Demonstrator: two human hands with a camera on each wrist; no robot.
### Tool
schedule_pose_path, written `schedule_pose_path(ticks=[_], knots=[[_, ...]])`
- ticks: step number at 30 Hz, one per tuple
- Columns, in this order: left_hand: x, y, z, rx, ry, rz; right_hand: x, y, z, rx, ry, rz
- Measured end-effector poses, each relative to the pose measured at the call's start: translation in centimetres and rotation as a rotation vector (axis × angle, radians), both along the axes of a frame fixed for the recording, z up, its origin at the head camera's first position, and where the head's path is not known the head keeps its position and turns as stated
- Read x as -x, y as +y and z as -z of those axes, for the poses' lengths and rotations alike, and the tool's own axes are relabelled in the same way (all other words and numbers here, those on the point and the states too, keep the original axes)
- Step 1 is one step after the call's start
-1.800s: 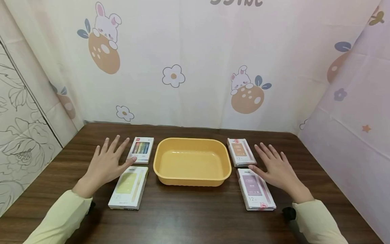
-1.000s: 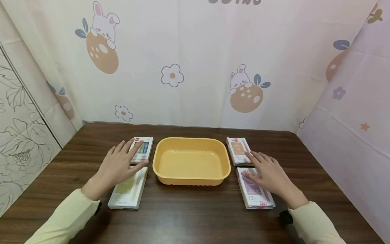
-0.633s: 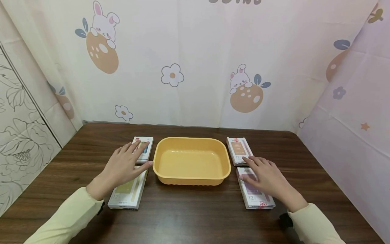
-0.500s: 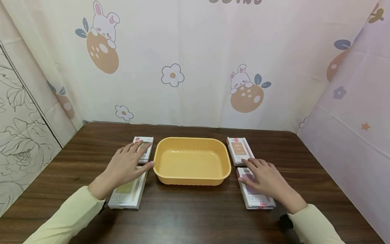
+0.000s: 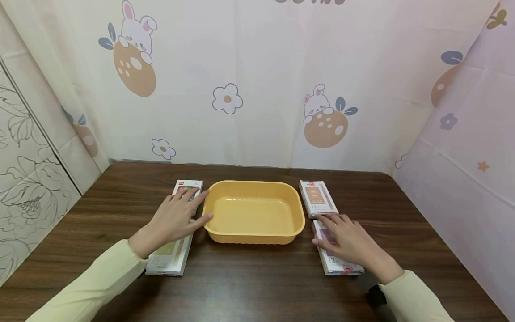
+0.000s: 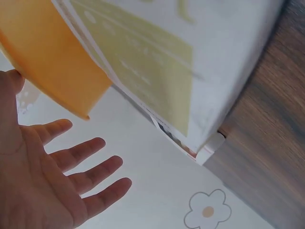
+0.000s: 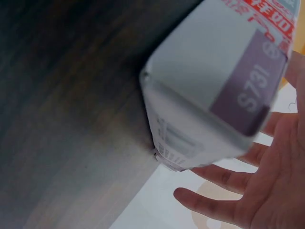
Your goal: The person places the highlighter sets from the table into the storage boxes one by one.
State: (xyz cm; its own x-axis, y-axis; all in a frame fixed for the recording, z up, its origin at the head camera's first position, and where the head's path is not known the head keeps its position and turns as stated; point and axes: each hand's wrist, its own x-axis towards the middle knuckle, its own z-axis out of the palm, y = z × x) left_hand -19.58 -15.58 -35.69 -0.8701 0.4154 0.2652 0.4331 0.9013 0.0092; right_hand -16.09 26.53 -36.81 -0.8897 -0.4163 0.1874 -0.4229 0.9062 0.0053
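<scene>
My left hand (image 5: 173, 218) is spread palm down over two white boxes, its thumb and forefinger overlapping the left rim of a yellow basin (image 5: 253, 239). The nearer box has a yellow-green label (image 5: 166, 264); the farther one, with a small window (image 5: 190, 183), is partly covered by the fingers. My right hand (image 5: 349, 241) hovers with fingers spread over a white box with a purple label (image 5: 339, 267). Its fingertips reach the near end of a white box with an orange label (image 5: 318, 197). Both wrist views show loose fingers holding nothing.
The basin stands between the two pairs of boxes on a dark wood table (image 5: 249, 286). Behind the table's far edge hangs a pale curtain (image 5: 265, 134) with rabbit prints. More patterned cloth (image 5: 462, 179) borders the right side.
The left hand has moved right, from the boxes' left side to the basin's rim. The right hand has moved left and nearer, over the purple-labelled box. The boxes and basin have stayed put.
</scene>
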Motion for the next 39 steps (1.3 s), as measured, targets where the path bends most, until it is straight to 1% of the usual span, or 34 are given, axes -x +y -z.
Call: schedule_pose_path(ticks=[6, 11, 16, 24, 28, 34, 39], knots=[[0.2, 0.4, 0.1, 0.003, 0.015, 0.018, 0.1, 0.0, 0.3, 0.002, -0.048, -0.001], [0.6, 0.7, 0.2, -0.013, 0.018, 0.033, 0.1, -0.1, 0.4, 0.012, -0.057, -0.018], [0.9, 0.9, 0.3, -0.032, 0.011, 0.051, 0.1, -0.1, 0.5, 0.021, -0.056, -0.032], [1.1, 1.2, 0.4, -0.039, -0.024, 0.062, 0.1, -0.2, 0.3, 0.020, -0.135, -0.016], [1.2, 1.3, 0.4, -0.041, -0.040, 0.060, 0.2, -0.2, 0.3, 0.020, -0.149, -0.020], [1.3, 1.3, 0.4, -0.037, -0.035, 0.071, 0.2, -0.4, 0.0, 0.005, -0.167, -0.020], [1.4, 1.3, 0.4, -0.034, -0.025, 0.082, 0.3, -0.5, 0.0, -0.006, -0.152, -0.030]])
